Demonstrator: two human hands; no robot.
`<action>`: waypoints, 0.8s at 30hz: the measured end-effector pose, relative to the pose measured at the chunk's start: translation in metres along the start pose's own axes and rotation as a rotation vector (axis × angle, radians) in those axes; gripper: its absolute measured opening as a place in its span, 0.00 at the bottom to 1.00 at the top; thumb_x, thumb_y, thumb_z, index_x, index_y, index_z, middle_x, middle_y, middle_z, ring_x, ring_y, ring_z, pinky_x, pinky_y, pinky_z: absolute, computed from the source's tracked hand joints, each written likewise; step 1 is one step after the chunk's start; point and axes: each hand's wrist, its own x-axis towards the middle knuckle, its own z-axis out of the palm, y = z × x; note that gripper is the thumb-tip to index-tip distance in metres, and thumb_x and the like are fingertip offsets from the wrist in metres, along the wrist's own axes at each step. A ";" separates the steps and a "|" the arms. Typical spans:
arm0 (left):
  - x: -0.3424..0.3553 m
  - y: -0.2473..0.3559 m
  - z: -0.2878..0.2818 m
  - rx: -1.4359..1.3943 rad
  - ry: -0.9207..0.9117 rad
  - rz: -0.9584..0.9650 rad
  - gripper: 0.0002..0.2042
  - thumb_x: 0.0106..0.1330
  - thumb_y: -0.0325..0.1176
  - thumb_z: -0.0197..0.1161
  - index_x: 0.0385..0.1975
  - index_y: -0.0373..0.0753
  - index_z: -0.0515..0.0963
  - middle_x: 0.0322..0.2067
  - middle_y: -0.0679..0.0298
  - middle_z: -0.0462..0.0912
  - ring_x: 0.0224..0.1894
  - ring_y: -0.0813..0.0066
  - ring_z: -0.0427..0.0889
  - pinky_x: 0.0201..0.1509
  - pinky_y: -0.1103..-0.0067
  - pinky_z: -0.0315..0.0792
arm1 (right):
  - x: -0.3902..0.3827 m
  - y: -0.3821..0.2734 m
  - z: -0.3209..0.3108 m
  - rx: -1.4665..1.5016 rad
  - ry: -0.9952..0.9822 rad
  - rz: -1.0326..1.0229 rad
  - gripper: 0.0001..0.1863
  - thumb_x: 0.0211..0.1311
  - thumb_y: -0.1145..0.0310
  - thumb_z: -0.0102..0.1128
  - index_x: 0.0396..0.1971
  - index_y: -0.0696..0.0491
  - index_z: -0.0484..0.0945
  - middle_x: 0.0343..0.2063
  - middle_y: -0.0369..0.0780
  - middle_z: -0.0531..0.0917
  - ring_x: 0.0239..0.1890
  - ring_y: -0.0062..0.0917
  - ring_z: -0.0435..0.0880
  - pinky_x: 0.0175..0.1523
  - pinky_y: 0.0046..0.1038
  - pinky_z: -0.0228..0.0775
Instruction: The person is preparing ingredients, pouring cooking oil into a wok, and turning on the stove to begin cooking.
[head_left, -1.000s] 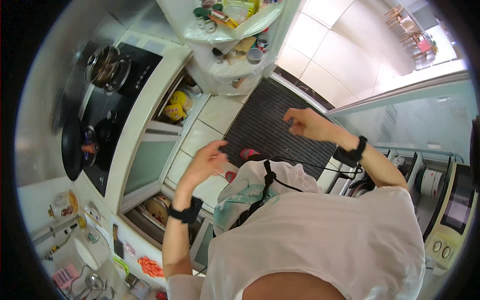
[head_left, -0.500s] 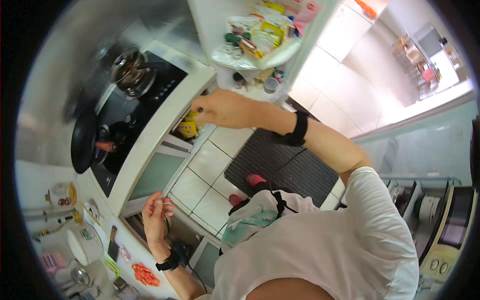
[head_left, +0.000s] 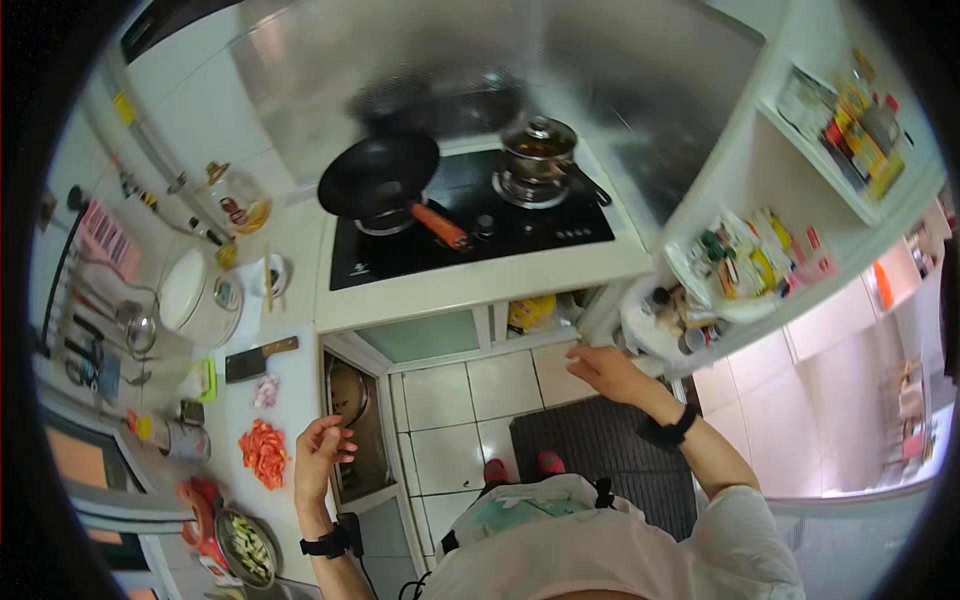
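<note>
My left hand (head_left: 322, 455) hovers beside the counter, over the open lower cabinet (head_left: 350, 395) with a metal pan inside. Its fingers are loosely bent and apart, with nothing seen in them. My right hand (head_left: 607, 375) is stretched out above the floor, near the rounded corner shelf; its fingers look extended and no object shows in it. Behind it, yellow packets (head_left: 532, 312) lie in an open compartment under the stove. On the white cutting board (head_left: 225, 410) left of my left hand are chopped tomatoes (head_left: 263, 454), a small chopped pinkish heap (head_left: 265, 391) and a cleaver (head_left: 260, 358).
A black wok (head_left: 380, 172) and a glass-lidded pot (head_left: 538, 150) stand on the black gas stove (head_left: 440, 250). A pan of cut green vegetables (head_left: 246, 548) sits at the lower left. Corner shelves (head_left: 740, 310) at right hold jars, packets and bottles. A dark mat (head_left: 610, 460) covers part of the floor.
The view has swung left, bringing the stove to the middle. My right hand has drawn back from the compartment with yellow packets. My left hand stays near the counter, fingers still bent.
</note>
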 end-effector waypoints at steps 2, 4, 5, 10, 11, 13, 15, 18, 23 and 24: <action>-0.005 -0.003 -0.020 -0.011 0.056 0.014 0.15 0.66 0.35 0.54 0.47 0.32 0.71 0.33 0.59 0.80 0.29 0.75 0.80 0.29 0.82 0.75 | -0.004 0.002 -0.003 -0.038 -0.011 0.011 0.15 0.61 0.62 0.54 0.41 0.57 0.73 0.28 0.52 0.80 0.34 0.46 0.79 0.38 0.40 0.70; -0.006 -0.005 -0.034 -0.020 0.116 0.021 0.14 0.67 0.34 0.54 0.47 0.32 0.72 0.33 0.58 0.80 0.29 0.74 0.80 0.30 0.81 0.75 | 0.001 0.002 -0.011 -0.070 -0.013 0.035 0.15 0.61 0.63 0.54 0.41 0.58 0.73 0.29 0.52 0.80 0.34 0.46 0.79 0.38 0.40 0.70; -0.007 -0.001 -0.037 -0.015 0.139 0.034 0.14 0.67 0.34 0.53 0.46 0.32 0.72 0.33 0.58 0.80 0.29 0.74 0.80 0.30 0.81 0.75 | 0.003 0.000 -0.016 -0.074 0.035 0.045 0.15 0.61 0.63 0.54 0.41 0.58 0.74 0.28 0.52 0.80 0.33 0.45 0.80 0.37 0.39 0.70; 0.009 -0.008 -0.050 -0.078 0.150 0.036 0.14 0.67 0.34 0.53 0.46 0.31 0.72 0.33 0.58 0.80 0.29 0.74 0.80 0.30 0.81 0.76 | 0.014 -0.037 -0.032 0.026 0.129 0.101 0.14 0.61 0.65 0.53 0.41 0.59 0.74 0.25 0.48 0.80 0.27 0.39 0.80 0.34 0.33 0.70; 0.014 -0.008 -0.051 -0.074 0.138 0.040 0.14 0.67 0.34 0.53 0.46 0.31 0.72 0.33 0.58 0.80 0.29 0.73 0.80 0.30 0.81 0.76 | 0.016 -0.040 -0.032 0.051 0.117 0.117 0.14 0.61 0.66 0.53 0.42 0.58 0.73 0.24 0.47 0.80 0.26 0.39 0.79 0.33 0.33 0.69; 0.020 -0.007 -0.044 -0.082 0.106 0.038 0.13 0.67 0.33 0.53 0.46 0.30 0.72 0.33 0.58 0.79 0.29 0.73 0.80 0.30 0.81 0.76 | 0.013 -0.028 -0.028 0.027 0.125 0.107 0.14 0.61 0.66 0.53 0.42 0.58 0.73 0.23 0.47 0.79 0.26 0.39 0.79 0.33 0.33 0.69; 0.023 -0.010 -0.036 -0.099 0.102 0.011 0.13 0.67 0.33 0.53 0.45 0.30 0.72 0.33 0.58 0.79 0.29 0.74 0.80 0.29 0.81 0.76 | 0.011 -0.013 -0.023 0.009 0.129 0.093 0.14 0.61 0.66 0.54 0.42 0.58 0.73 0.22 0.47 0.79 0.26 0.38 0.79 0.33 0.33 0.69; 0.023 -0.019 -0.031 -0.146 0.107 -0.026 0.12 0.67 0.32 0.53 0.45 0.30 0.72 0.32 0.58 0.79 0.28 0.75 0.80 0.29 0.83 0.76 | 0.014 -0.001 -0.018 -0.052 0.073 0.125 0.16 0.60 0.65 0.55 0.45 0.58 0.72 0.22 0.47 0.79 0.27 0.39 0.80 0.34 0.34 0.69; 0.033 -0.022 0.000 -0.160 0.152 -0.073 0.12 0.67 0.32 0.53 0.44 0.31 0.72 0.32 0.58 0.80 0.28 0.74 0.81 0.28 0.81 0.77 | 0.038 0.034 -0.024 0.036 -0.006 0.201 0.20 0.61 0.65 0.55 0.51 0.56 0.66 0.22 0.47 0.79 0.27 0.34 0.81 0.33 0.31 0.71; 0.038 -0.017 0.008 -0.170 0.149 -0.072 0.12 0.67 0.32 0.53 0.44 0.30 0.72 0.31 0.59 0.80 0.28 0.75 0.80 0.28 0.83 0.76 | 0.050 0.037 -0.025 0.122 -0.023 0.202 0.20 0.61 0.66 0.55 0.52 0.56 0.65 0.22 0.45 0.79 0.27 0.31 0.81 0.33 0.30 0.71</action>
